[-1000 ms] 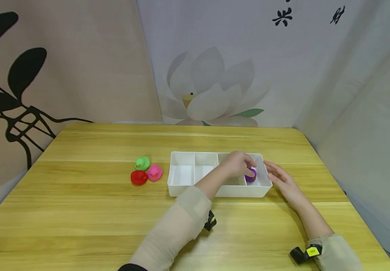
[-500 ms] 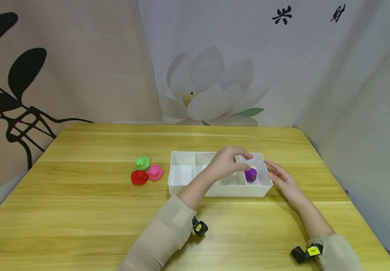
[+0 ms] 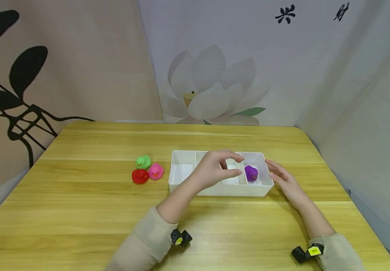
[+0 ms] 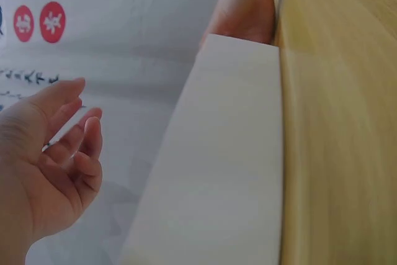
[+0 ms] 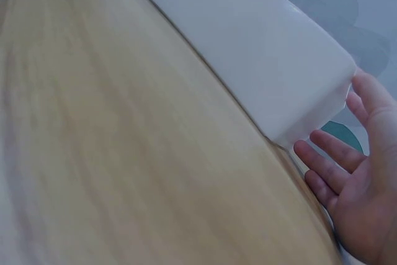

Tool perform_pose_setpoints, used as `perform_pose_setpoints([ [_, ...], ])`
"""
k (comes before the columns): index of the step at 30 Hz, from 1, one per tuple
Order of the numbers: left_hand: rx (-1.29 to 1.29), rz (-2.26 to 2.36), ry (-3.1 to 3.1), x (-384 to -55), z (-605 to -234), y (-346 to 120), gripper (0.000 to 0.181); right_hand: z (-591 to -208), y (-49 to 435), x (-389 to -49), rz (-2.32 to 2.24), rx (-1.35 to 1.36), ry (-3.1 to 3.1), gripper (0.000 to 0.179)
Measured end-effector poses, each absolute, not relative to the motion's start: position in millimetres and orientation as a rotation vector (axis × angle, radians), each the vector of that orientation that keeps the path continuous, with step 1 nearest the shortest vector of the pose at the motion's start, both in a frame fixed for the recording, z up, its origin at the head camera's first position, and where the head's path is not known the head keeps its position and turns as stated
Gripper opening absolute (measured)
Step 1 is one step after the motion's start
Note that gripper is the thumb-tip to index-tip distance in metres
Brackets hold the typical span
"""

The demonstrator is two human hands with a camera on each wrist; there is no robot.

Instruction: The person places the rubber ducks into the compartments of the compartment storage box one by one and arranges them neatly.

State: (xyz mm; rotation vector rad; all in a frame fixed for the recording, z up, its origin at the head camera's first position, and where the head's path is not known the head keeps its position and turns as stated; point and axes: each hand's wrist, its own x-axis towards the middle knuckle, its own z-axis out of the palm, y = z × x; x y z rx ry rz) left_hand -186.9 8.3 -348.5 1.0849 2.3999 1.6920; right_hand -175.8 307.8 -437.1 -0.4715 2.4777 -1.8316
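Observation:
A white divided box [image 3: 235, 191] stands on the table, and a purple rubber duck [image 3: 251, 173] sits in its rightmost compartment. Above the middle of the box hovers my left hand [image 3: 212, 169], thumb and forefinger spread apart with nothing between them. The left wrist view shows that same left hand [image 4: 53, 166] empty beside the box's long wall [image 4: 217, 153]. At the box's right end, my right hand [image 3: 288, 184] rests its fingers against the short wall. Seen from the right wrist, the right hand [image 5: 363, 184] touches the box's corner with extended fingers.
Left of the box, a green duck [image 3: 143, 162], a pink duck [image 3: 156, 171] and a red duck [image 3: 140, 176] sit close together on the wooden table [image 3: 79, 210]. A printed curtain [image 3: 215, 75] hangs behind the table.
My left hand has let go of the purple duck and drawn back leftward, out of the right compartment. The duck stays there. My right hand has kept its place at the box's end.

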Motion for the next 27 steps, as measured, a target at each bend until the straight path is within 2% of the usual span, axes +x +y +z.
perform_pose_setpoints([
  [18,0.875,1.809,2.439,-166.9,-339.0,-61.8,0.025,-438.0,310.4,-176.0,-1.839,-0.474,2.462,0.045],
  [27,0.679,1.795,2.489,-163.6,-345.0,-106.3,0.025,-439.1,311.9,-177.6,-1.82,-0.445,2.453,0.046],
])
